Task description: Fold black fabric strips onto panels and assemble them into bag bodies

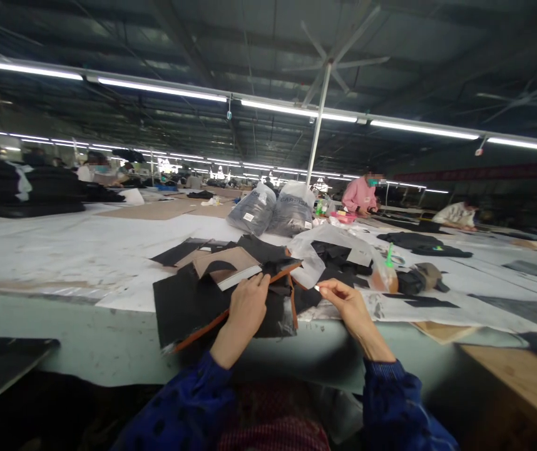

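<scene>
My left hand (248,304) is closed, its fingertips at the edge of a black fabric piece with an orange edge (286,269). To its right, my right hand (347,305) pinches a small white thing (317,288) between thumb and forefinger; it is too small to name. Under and around my left hand lie several loose black fabric pieces (186,300), some orange along the edge. A tan cardboard piece (224,262) with a pale border rests on top of them. Behind my right hand is a crumpled clear plastic bag (313,260) beside more black fabric.
Two filled plastic bags (291,216) stand further back by a white pole (319,125). At the right are a green-nozzled bottle (388,263) and a tape roll (425,277). A person in pink (360,197) works across the table (122,241). Dark stacked fabric (24,188) sits far left.
</scene>
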Tool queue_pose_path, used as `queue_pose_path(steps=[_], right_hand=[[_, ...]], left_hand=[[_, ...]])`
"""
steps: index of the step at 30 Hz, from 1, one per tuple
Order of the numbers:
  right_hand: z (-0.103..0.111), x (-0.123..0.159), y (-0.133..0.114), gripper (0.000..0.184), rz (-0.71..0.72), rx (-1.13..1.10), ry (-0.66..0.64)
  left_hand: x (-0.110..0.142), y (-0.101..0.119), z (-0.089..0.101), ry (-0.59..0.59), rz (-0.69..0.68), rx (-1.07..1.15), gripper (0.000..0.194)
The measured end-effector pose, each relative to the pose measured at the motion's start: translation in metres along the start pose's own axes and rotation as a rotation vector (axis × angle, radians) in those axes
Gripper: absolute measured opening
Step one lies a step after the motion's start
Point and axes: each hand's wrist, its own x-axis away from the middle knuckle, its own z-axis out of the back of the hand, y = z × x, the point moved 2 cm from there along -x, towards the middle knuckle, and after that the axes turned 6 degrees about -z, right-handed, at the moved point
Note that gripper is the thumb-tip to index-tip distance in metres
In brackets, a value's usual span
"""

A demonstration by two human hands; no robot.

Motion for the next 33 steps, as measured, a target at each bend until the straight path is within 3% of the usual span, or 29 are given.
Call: queue_pose_path(steps=[3,5,8,12,16,19,22,30,33], right_hand=[[0.005,0.011,-0.004,0.024,0.022,-0.019,0.022],[0.005,0.018,-0.009,0.022,0.037,-0.032,0.011],[-0.003,0.023,-0.017,0.021,0.05,-0.037,-0.04],[-0.021,0.024,-0.022,0.023,0.083,-0.009,-0.104],[-0.027,0.029,-0.021,0.023,0.123,0.062,-0.126],[-0.023,0.036,-0.016,0.024,0.148,0.143,-0.128],[-0.021,0.041,-0.012,0.023,0.172,0.216,-0.122],[-0.041,0.037,-0.007,0.021,0.376,0.408,-0.19],[-0.04,0.035,-0.009,0.025,0.42,0.504,-0.194]], left_hand=[[0.045,-0.031,0.017,0.093,-0.122,0.034,0.054],[0.076,-0.049,0.03,0.067,-0.199,0.019,0.047],[0.097,-0.051,0.042,0.089,-0.193,0.075,0.04],[0.074,-0.009,0.035,0.249,-0.258,0.247,0.031],[0.052,0.026,0.007,0.32,-0.363,0.276,0.03],[0.056,0.032,-0.013,0.272,-0.387,0.267,0.034],[0.065,0.029,-0.022,0.269,-0.381,0.268,0.038],[0.055,0.034,-0.012,0.166,-0.355,0.247,0.032],[0.053,0.034,-0.013,0.16,-0.343,0.229,0.031]])
